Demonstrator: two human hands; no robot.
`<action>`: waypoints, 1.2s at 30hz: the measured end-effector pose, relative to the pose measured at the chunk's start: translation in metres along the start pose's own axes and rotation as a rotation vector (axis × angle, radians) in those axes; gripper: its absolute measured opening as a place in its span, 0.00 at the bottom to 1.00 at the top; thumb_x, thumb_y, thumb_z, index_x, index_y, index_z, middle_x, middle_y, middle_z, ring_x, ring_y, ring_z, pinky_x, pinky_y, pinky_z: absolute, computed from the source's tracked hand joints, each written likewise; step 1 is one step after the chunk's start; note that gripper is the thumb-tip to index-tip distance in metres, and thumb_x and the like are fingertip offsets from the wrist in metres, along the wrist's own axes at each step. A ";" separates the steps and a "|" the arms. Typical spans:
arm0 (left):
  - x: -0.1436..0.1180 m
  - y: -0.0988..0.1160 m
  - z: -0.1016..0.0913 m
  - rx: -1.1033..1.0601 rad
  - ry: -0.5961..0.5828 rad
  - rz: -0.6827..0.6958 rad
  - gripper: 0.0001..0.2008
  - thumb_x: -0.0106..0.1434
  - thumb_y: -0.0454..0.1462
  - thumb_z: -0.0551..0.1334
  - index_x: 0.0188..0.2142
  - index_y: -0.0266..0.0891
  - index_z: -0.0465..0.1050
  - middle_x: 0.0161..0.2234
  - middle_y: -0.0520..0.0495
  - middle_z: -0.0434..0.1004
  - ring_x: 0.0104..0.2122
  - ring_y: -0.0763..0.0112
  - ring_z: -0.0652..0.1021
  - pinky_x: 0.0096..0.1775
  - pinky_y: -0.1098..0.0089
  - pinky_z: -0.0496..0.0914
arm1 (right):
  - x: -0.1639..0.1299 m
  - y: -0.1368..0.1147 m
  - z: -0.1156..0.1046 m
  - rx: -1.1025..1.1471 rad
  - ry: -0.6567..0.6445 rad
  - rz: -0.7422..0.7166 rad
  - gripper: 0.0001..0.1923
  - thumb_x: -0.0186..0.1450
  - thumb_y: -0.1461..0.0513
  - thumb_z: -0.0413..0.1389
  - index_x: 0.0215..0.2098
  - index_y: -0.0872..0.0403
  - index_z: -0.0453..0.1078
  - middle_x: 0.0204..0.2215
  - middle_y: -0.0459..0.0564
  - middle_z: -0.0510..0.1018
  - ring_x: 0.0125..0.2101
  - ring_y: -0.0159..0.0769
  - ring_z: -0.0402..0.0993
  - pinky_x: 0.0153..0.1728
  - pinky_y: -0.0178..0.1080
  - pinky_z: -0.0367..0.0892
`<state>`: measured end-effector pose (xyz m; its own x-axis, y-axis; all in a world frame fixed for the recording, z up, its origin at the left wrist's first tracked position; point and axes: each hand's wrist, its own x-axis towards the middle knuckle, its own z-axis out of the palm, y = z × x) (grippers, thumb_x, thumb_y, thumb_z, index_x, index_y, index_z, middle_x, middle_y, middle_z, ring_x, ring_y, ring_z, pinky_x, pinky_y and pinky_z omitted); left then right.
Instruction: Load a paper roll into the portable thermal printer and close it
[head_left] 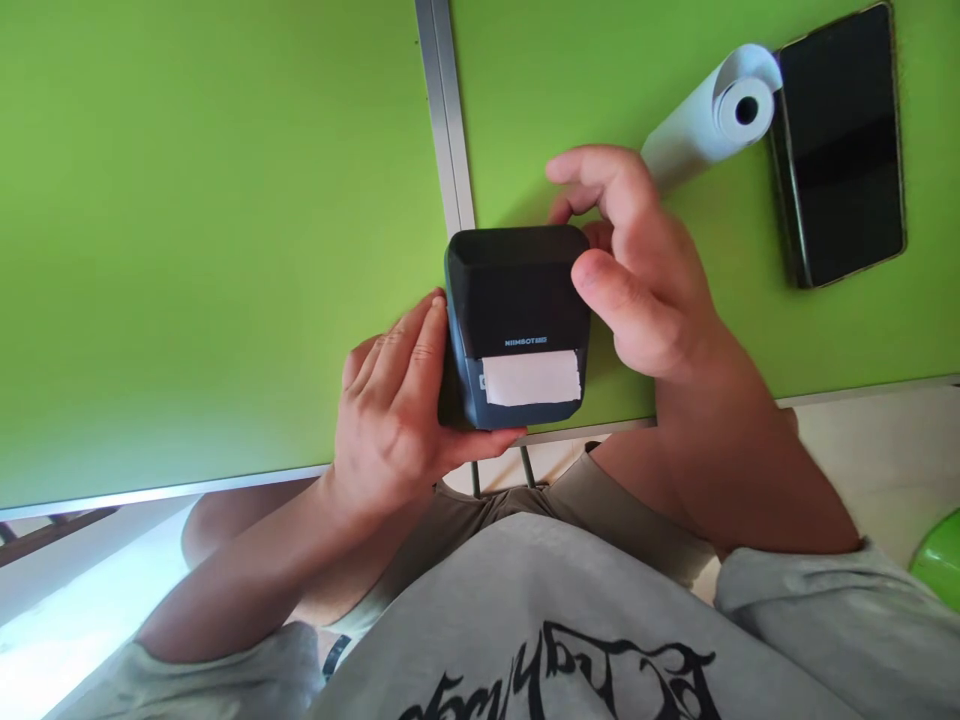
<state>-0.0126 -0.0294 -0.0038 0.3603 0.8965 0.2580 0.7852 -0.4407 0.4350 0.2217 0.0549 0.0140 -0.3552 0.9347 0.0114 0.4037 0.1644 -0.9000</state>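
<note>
A small black and dark-blue label printer marked NIIMBOT stands at the table's front edge, its lid down. A strip of white paper sticks out of its front slot. Along the printer's left side lie the fingers of my left hand, while its thumb runs under the front edge, so the hand holds it. At the printer's back right corner is my right hand, fingers curved and apart. Its thumb tip overlaps the right edge of the lid; whether it touches I cannot tell.
Behind my right hand a white paper roll lies on the green table, against a black phone. A metal seam crosses the tabletop behind the printer. A green rounded object shows at the lower right.
</note>
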 end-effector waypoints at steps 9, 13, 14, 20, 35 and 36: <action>-0.001 -0.009 -0.006 -0.587 0.067 -0.276 0.44 0.53 0.59 0.74 0.63 0.42 0.69 0.56 0.42 0.80 0.54 0.61 0.80 0.56 0.63 0.76 | -0.003 0.005 0.002 0.034 0.060 -0.018 0.36 0.68 0.35 0.46 0.60 0.50 0.63 0.45 0.48 0.76 0.47 0.39 0.74 0.42 0.44 0.68; 0.004 -0.008 -0.008 -0.856 0.177 -0.402 0.29 0.51 0.37 0.79 0.52 0.43 0.76 0.47 0.49 0.83 0.48 0.73 0.82 0.51 0.74 0.76 | -0.004 0.005 0.002 0.057 0.082 -0.004 0.36 0.66 0.34 0.49 0.59 0.48 0.65 0.45 0.47 0.76 0.45 0.39 0.74 0.42 0.43 0.67; 0.006 -0.008 -0.009 -0.888 0.198 -0.410 0.26 0.52 0.35 0.78 0.50 0.42 0.77 0.45 0.50 0.83 0.46 0.73 0.83 0.50 0.75 0.77 | -0.004 0.004 0.002 0.062 0.086 -0.004 0.35 0.66 0.35 0.50 0.59 0.48 0.65 0.45 0.47 0.76 0.45 0.39 0.75 0.42 0.43 0.67; 0.011 -0.006 -0.012 -0.936 0.239 -0.455 0.19 0.55 0.34 0.76 0.46 0.41 0.78 0.42 0.49 0.83 0.43 0.73 0.84 0.48 0.74 0.78 | -0.005 0.002 0.003 0.051 0.088 0.002 0.31 0.67 0.36 0.49 0.58 0.43 0.66 0.45 0.45 0.76 0.43 0.38 0.74 0.42 0.43 0.68; 0.013 -0.005 -0.010 -0.754 0.326 -0.424 0.06 0.70 0.40 0.67 0.36 0.41 0.76 0.25 0.57 0.76 0.22 0.83 0.75 0.21 0.75 0.68 | -0.005 0.003 0.005 0.059 0.086 0.016 0.32 0.66 0.36 0.50 0.58 0.45 0.65 0.45 0.46 0.75 0.44 0.39 0.73 0.43 0.43 0.68; 0.013 -0.005 -0.010 -0.758 0.322 -0.388 0.07 0.70 0.40 0.67 0.36 0.41 0.76 0.24 0.58 0.75 0.20 0.83 0.74 0.19 0.75 0.67 | -0.005 0.003 0.006 0.068 0.088 0.006 0.32 0.66 0.36 0.50 0.58 0.46 0.65 0.45 0.46 0.75 0.44 0.39 0.73 0.43 0.43 0.67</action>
<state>-0.0170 -0.0157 0.0064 -0.1078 0.9821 0.1547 0.2391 -0.1254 0.9629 0.2199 0.0491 0.0091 -0.2759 0.9603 0.0413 0.3461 0.1393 -0.9278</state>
